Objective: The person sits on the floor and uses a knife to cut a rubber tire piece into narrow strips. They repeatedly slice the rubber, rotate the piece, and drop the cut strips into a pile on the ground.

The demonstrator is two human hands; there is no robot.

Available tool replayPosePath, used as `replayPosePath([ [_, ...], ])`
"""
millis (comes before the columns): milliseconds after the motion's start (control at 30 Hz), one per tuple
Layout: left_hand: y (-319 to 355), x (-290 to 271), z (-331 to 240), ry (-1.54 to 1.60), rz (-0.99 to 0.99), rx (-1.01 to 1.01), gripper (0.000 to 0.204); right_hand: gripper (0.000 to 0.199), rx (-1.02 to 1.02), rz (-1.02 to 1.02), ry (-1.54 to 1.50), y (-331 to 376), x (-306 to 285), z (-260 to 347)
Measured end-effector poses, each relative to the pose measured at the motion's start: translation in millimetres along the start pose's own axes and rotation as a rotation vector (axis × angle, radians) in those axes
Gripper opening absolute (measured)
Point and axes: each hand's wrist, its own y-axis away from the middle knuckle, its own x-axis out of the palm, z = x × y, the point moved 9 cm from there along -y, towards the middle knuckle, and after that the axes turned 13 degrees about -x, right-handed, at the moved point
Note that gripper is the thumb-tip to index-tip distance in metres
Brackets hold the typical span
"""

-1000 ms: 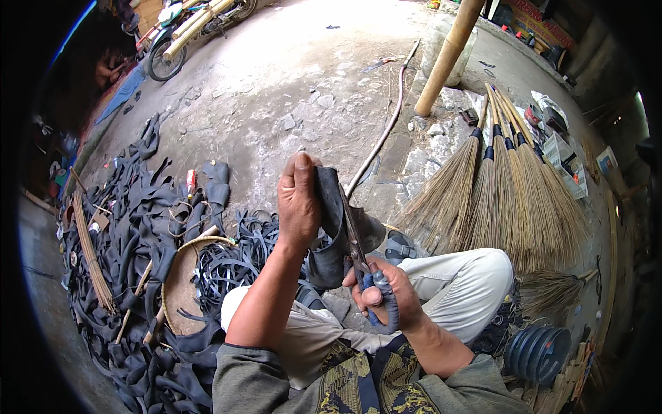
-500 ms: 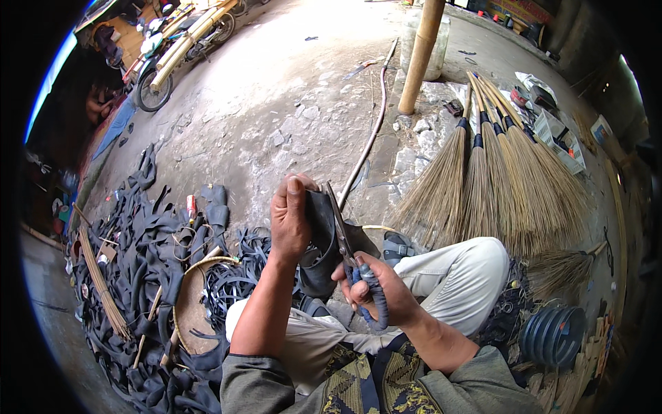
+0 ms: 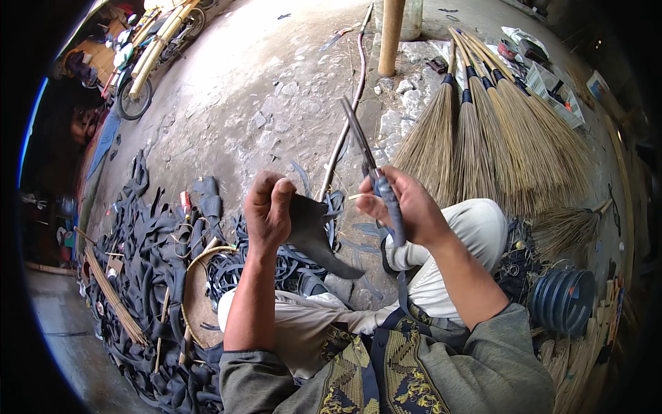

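My left hand [image 3: 269, 212] is closed, thumb pressed on the fingers, on one end of a black rubber piece [image 3: 315, 238]. The rubber hangs to the right and tapers downward. My right hand [image 3: 414, 208] grips scissors [image 3: 362, 138] by handles wrapped in blue-grey material. Their long dark blades point up and to the left, nearly together and apart from the rubber. Beneath my left hand a tangled heap of thin black strips [image 3: 258, 259] lies in front of my crossed legs.
A large pile of black rubber scraps [image 3: 148, 262] spreads at the left, beside a round woven tray [image 3: 200, 300]. Several brooms [image 3: 483, 138] lie fanned out at the right, near a bamboo post [image 3: 392, 38]. A dark ribbed coil [image 3: 562, 301] sits by my right knee.
The scissors have come away from the rubber, swinging up and to the right with my right hand. My left hand has shifted a little left and down, still holding the rubber.
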Motion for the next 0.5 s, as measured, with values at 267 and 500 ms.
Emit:
replayPosePath([
  [267,-11.3,0.9,-9.0,0.012,-0.046,0.063,0.049,0.047,-0.034,0.014,0.006,1.3,30.7,-59.9],
  [500,-16.4,18.7,30.1,-0.019,-0.094,-0.193,0.043,0.043,-0.039,0.007,0.287,8.7,40.1,-70.2],
])
